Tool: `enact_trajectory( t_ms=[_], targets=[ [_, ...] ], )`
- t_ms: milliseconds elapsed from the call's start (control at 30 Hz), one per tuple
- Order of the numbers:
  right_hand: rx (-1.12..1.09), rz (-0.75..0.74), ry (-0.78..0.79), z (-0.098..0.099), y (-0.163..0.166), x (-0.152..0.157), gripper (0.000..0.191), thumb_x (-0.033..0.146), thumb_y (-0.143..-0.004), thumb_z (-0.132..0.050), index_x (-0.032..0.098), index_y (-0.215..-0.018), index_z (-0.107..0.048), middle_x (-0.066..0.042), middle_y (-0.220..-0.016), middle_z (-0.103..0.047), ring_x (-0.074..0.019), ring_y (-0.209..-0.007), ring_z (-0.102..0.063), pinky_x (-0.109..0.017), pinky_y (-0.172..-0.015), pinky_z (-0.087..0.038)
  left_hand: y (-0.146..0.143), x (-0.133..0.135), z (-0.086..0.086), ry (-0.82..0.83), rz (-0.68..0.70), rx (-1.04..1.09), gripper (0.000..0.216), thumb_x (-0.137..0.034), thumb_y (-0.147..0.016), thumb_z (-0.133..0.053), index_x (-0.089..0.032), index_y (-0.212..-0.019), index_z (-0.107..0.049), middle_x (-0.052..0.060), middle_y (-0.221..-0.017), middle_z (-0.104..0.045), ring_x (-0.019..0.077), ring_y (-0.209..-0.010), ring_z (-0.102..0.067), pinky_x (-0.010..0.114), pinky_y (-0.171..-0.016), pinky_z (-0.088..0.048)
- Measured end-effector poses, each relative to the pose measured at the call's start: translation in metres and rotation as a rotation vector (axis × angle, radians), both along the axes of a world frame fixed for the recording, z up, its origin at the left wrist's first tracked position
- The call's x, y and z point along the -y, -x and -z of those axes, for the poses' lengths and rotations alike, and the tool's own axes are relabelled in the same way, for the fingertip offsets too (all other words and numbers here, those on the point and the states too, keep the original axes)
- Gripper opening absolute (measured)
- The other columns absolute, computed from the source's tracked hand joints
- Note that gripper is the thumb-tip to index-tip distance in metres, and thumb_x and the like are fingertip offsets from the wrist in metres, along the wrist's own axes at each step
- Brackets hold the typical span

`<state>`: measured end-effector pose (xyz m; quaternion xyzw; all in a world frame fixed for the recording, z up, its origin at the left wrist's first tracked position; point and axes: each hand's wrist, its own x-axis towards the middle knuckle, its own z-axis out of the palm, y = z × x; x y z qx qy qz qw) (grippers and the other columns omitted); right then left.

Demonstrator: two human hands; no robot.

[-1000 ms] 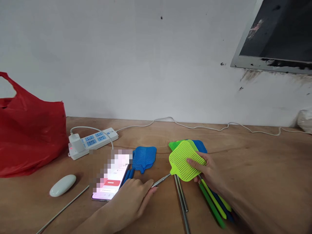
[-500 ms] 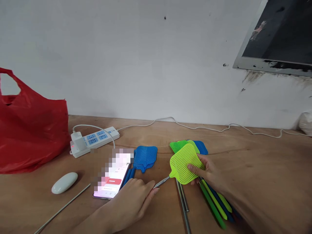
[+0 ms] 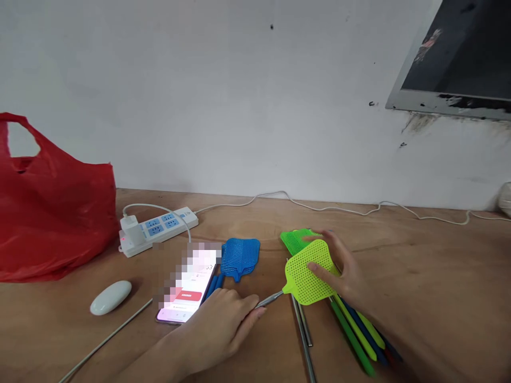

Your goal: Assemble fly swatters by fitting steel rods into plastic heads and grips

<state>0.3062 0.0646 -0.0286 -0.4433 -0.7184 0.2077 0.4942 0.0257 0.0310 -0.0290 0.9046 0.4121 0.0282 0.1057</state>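
Note:
My left hand (image 3: 227, 324) is closed around the metal shaft of a yellow-green fly swatter (image 3: 309, 274), held tilted above the table. At its perforated head is my right hand (image 3: 343, 266), the thumb over the front face and the fingers stretched out past the upper edge, spread from the thumb. Behind the head lies a green fly swatter (image 3: 293, 240), partly covered. Bare metal rods (image 3: 301, 324) lie below the head. Several coloured handles (image 3: 355, 335), green, yellow-green and blue, fan out under my right forearm.
Blue fly swatters (image 3: 239, 255) lie left of centre, beside a lit phone (image 3: 187, 295). A white power strip (image 3: 159, 229) with a plugged charger stands behind, its cable running along the wall. A red plastic bag (image 3: 56, 213) and a white oval object (image 3: 110, 298) are at left.
My right hand's fingers have opened and moved up past the swatter head's top edge, toward the swatters behind. My left hand keeps its grip on the shaft. The view has shifted slightly.

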Motion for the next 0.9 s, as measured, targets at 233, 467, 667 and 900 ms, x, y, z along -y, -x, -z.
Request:
enact_trajectory(
  t_ms=[233,467,667,900],
  targets=[
    [0.756,-0.034,-0.789,-0.009,0.021,0.030,0.033,0.019,-0.091,-0.065,0.017,-0.124,-0.063,-0.008,-0.125,-0.071,-0.0269,-0.121,-0.058,-0.050,-0.116,-0.030,-0.004,0.004,-0.007,-0.014,0.023,-0.135,0.038,-0.038,-0.108,-0.031,-0.021,-0.092,-0.061,0.005,-0.081,-0.071,0.0276,-0.070,-0.066,0.032,-0.056,-0.034],
    [1.032,-0.068,-0.644,0.003,0.052,0.037,0.016,0.024,-0.098,-0.056,0.019,-0.095,-0.071,-0.001,-0.076,-0.072,-0.0233,-0.088,-0.065,-0.054,-0.120,-0.021,-0.005,0.002,-0.002,-0.071,0.047,-0.147,0.031,-0.034,-0.107,-0.037,-0.020,-0.094,-0.062,0.005,-0.082,-0.071,0.0270,-0.068,-0.067,0.031,-0.054,-0.037],
    [1.302,-0.257,-0.316,-0.024,0.056,0.040,0.013,0.017,-0.085,-0.067,0.019,-0.072,-0.069,-0.002,-0.060,-0.068,-0.0194,-0.056,-0.061,-0.042,-0.083,-0.051,-0.014,0.010,-0.001,-0.202,0.120,-0.210,0.029,-0.034,-0.107,-0.039,-0.019,-0.095,-0.061,0.005,-0.074,-0.071,0.0239,-0.061,-0.067,0.028,-0.052,-0.037],
    [1.025,-0.561,0.219,-0.060,0.050,0.020,0.017,0.022,-0.082,-0.067,0.019,-0.066,-0.072,0.001,-0.055,-0.064,-0.0126,-0.053,-0.051,-0.026,-0.048,-0.026,-0.016,0.011,-0.002,-0.239,0.229,-0.177,0.021,-0.027,-0.105,-0.045,-0.020,-0.089,-0.057,0.002,-0.077,-0.071,0.0237,-0.060,-0.067,0.030,-0.048,-0.033]
  ],
)
